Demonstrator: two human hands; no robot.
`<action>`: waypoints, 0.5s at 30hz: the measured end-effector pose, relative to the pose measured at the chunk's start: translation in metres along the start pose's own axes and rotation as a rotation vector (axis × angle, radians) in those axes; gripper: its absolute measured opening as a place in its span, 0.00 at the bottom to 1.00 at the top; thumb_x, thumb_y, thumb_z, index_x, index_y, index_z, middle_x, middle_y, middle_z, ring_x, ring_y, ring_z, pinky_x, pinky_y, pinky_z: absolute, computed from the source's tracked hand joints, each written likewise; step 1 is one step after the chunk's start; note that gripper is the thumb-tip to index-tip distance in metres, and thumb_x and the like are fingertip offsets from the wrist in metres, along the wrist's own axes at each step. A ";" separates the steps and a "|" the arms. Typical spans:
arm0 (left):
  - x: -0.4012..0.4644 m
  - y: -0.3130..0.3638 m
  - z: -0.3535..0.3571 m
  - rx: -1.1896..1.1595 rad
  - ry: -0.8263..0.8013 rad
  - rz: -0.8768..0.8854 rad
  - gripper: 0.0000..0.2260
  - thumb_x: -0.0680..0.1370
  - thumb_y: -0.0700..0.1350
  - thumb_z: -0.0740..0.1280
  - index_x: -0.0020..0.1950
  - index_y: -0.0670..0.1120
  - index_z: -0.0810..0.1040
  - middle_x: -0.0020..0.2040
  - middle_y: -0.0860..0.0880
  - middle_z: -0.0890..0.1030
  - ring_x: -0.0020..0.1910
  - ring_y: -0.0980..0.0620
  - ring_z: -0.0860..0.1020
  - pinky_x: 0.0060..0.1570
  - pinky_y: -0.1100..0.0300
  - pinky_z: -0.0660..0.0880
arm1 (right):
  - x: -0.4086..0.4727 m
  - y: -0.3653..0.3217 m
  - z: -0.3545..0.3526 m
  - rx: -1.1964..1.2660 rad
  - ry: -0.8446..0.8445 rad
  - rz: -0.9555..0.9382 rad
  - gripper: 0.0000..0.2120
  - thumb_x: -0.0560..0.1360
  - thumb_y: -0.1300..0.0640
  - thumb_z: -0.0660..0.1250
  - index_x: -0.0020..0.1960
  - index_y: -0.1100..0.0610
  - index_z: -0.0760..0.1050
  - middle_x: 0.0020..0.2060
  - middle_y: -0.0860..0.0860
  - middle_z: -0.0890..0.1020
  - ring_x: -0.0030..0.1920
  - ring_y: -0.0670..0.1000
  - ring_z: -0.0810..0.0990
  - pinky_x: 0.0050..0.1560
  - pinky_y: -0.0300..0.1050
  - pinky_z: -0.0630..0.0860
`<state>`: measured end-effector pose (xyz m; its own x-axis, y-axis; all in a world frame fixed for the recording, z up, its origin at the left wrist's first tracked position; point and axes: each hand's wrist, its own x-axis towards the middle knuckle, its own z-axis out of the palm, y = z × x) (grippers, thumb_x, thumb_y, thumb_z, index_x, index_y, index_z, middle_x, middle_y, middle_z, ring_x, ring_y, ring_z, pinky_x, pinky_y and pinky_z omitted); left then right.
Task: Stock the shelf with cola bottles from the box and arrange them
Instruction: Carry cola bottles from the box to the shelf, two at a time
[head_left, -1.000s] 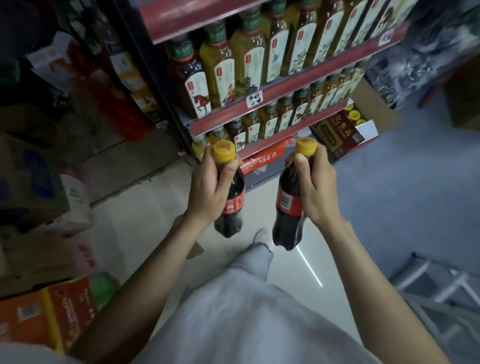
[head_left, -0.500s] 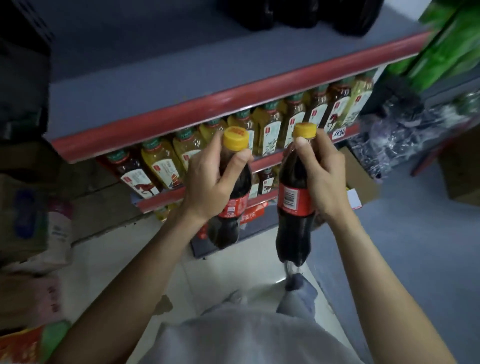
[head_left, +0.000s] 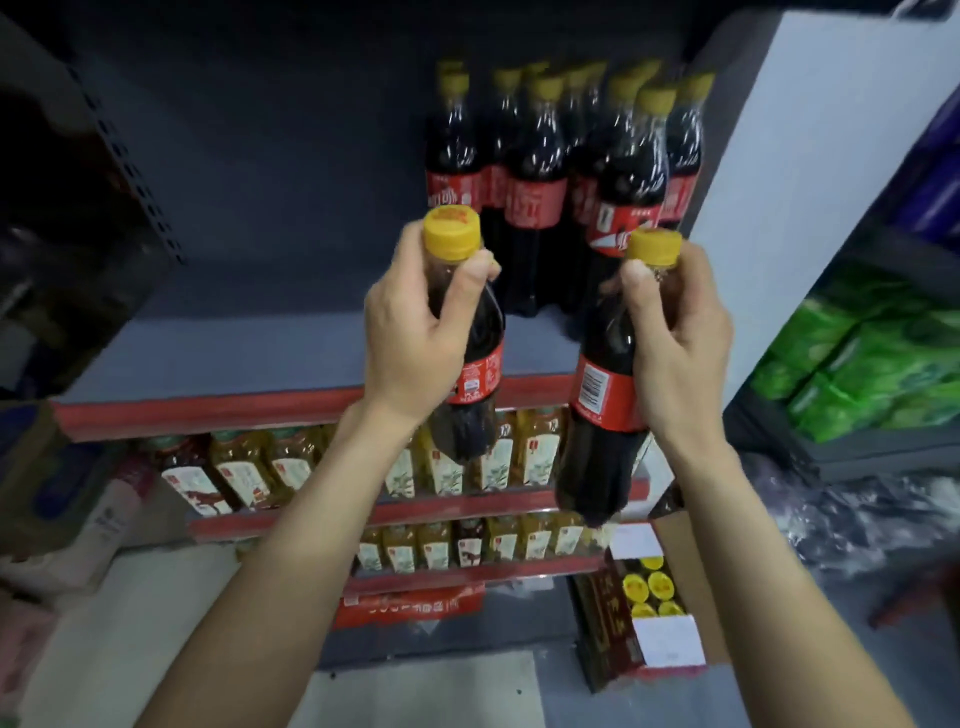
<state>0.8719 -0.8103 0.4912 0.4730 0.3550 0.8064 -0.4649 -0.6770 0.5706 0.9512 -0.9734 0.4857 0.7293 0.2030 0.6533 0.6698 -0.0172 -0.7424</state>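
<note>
My left hand (head_left: 410, 338) grips the neck of a cola bottle (head_left: 475, 374) with a yellow cap and red label, held upright in front of the grey shelf (head_left: 249, 358). My right hand (head_left: 675, 338) holds a second cola bottle (head_left: 602, 415) the same way, a little lower and to the right. Both hang in the air just before the shelf's red front edge. Several cola bottles (head_left: 561, 171) stand in a cluster at the back right of that shelf. On the floor at lower right sits the open box (head_left: 649, 618) with yellow caps showing.
The shelf's left part is bare grey board. Below it, two red-edged shelves carry rows of yellow and dark drink bottles (head_left: 249, 473). A white panel (head_left: 810, 171) bounds the shelf on the right, with green packs (head_left: 857, 364) beyond. Cartons (head_left: 36, 467) stack at left.
My view has tilted up, bringing the cola shelf and its standing bottles into sight. Both hands have risen with their bottles from the lower shelves to the level of the grey shelf.
</note>
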 end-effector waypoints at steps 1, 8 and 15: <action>0.008 0.004 0.010 0.001 0.020 0.022 0.19 0.80 0.58 0.56 0.52 0.42 0.72 0.43 0.56 0.78 0.42 0.53 0.79 0.45 0.55 0.76 | 0.012 0.001 -0.009 0.001 0.019 -0.026 0.06 0.80 0.51 0.61 0.54 0.52 0.72 0.38 0.48 0.80 0.40 0.48 0.78 0.43 0.39 0.72; 0.053 0.015 0.074 -0.017 0.141 0.044 0.12 0.81 0.54 0.58 0.52 0.46 0.71 0.43 0.52 0.80 0.43 0.52 0.80 0.47 0.53 0.77 | 0.082 0.016 -0.060 -0.043 0.099 -0.203 0.05 0.79 0.52 0.61 0.54 0.51 0.69 0.36 0.40 0.73 0.36 0.38 0.72 0.40 0.33 0.67; 0.074 0.001 0.107 0.157 0.181 0.089 0.22 0.80 0.58 0.57 0.52 0.38 0.74 0.44 0.45 0.81 0.42 0.49 0.80 0.44 0.58 0.75 | 0.125 0.048 -0.062 -0.001 0.095 -0.249 0.08 0.80 0.57 0.62 0.58 0.57 0.72 0.39 0.39 0.75 0.39 0.36 0.75 0.43 0.28 0.66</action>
<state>0.9862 -0.8537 0.5345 0.2868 0.3893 0.8753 -0.3702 -0.7977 0.4761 1.0834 -1.0092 0.5405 0.5514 0.1087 0.8271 0.8306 0.0205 -0.5564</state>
